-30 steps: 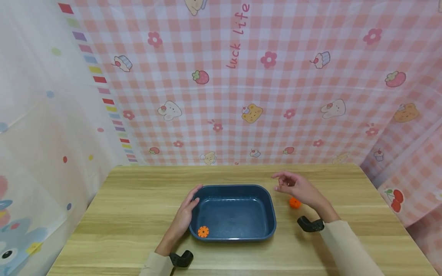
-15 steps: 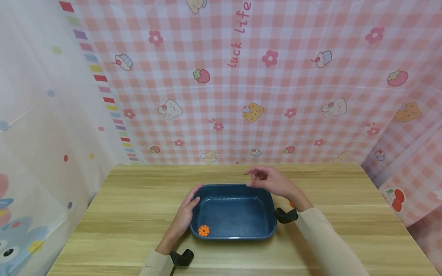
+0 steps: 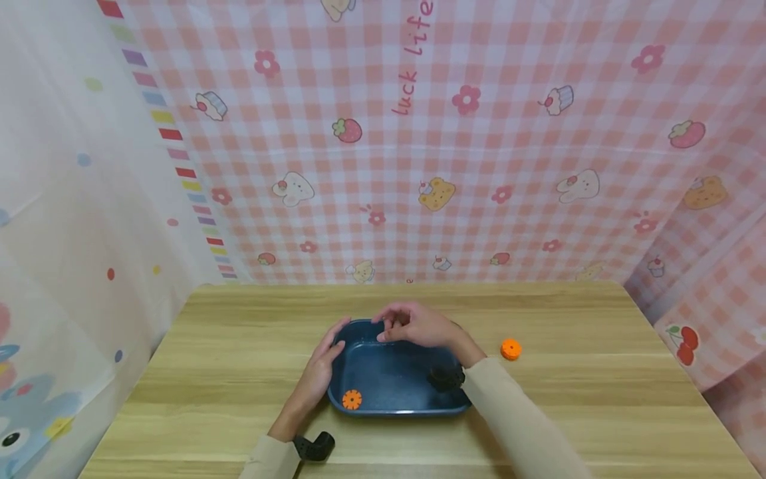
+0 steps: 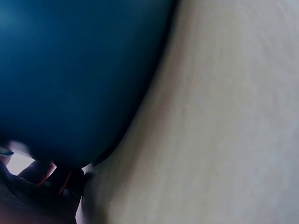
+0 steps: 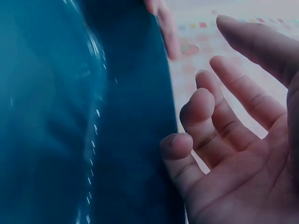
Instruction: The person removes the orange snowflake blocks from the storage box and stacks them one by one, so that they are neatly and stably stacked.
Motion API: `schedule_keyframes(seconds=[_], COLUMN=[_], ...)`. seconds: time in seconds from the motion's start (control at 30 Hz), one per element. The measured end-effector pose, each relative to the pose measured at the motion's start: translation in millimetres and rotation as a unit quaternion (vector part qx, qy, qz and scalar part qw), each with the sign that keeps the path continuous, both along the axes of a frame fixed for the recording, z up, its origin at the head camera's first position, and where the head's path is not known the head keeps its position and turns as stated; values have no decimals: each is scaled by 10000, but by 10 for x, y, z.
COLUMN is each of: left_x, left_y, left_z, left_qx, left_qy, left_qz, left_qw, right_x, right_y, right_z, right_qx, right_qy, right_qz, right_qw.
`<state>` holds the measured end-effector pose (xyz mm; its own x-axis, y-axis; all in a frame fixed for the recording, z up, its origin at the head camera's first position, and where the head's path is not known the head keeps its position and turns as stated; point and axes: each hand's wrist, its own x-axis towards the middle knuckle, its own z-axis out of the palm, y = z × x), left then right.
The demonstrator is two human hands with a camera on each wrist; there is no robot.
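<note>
A dark blue rectangular dish (image 3: pixel 389 379) stands on the wooden table in the head view. My left hand (image 3: pixel 317 376) holds its left side, with the thumb over the rim and the fingers along the outer wall. An orange notched disc (image 3: pixel 352 400) lies flat in the near left corner of the dish. Above the back part of the dish hovers my right hand (image 3: pixel 419 324). In the right wrist view its fingers (image 5: pixel 198 109) are loosely bent beside the dish wall, and nothing shows between them. The forearm and wrist camera hide the dish's right side.
Right of the dish, a small orange piece (image 3: pixel 511 349), seemingly stacked discs, sits on the wooden table (image 3: pixel 239 346). A pink checked curtain (image 3: pixel 383 166) hangs behind the table's back edge. Black wrist cameras, such as the left one (image 3: pixel 315 446), jut from both wrists.
My right hand has moved left from beside the orange piece to over the dish, uncovering that piece. The left hand, the dish and the disc inside it have stayed put.
</note>
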<state>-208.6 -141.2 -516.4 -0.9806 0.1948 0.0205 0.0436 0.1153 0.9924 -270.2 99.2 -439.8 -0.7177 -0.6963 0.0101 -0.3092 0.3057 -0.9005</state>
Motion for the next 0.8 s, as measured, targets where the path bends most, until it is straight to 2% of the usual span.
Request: schedule_keyframes(seconds=[0.2, 0.4, 0.6, 0.8], left_x=[-3, -9, -10, -11], left_y=[-7, -6, -9, -15], left_z=[-6, -6, -7, -4], left_qx=[-20, 4, -1, 1], left_qy=[-56, -15, 3, 48], left_qz=[-33, -36, -56, -48], left_qw=[10000, 10000, 10000, 10000], right_x=[11, 19, 18, 54], right_y=[-258, -432, -522, -565], right_z=[-57, -146, -255, -335], right_qx=[185, 362, 976, 1224], right_qy=[-29, -270, -370, -697], right_qz=[260, 526, 805, 1219], right_qw=[9995, 9976, 9913, 9825])
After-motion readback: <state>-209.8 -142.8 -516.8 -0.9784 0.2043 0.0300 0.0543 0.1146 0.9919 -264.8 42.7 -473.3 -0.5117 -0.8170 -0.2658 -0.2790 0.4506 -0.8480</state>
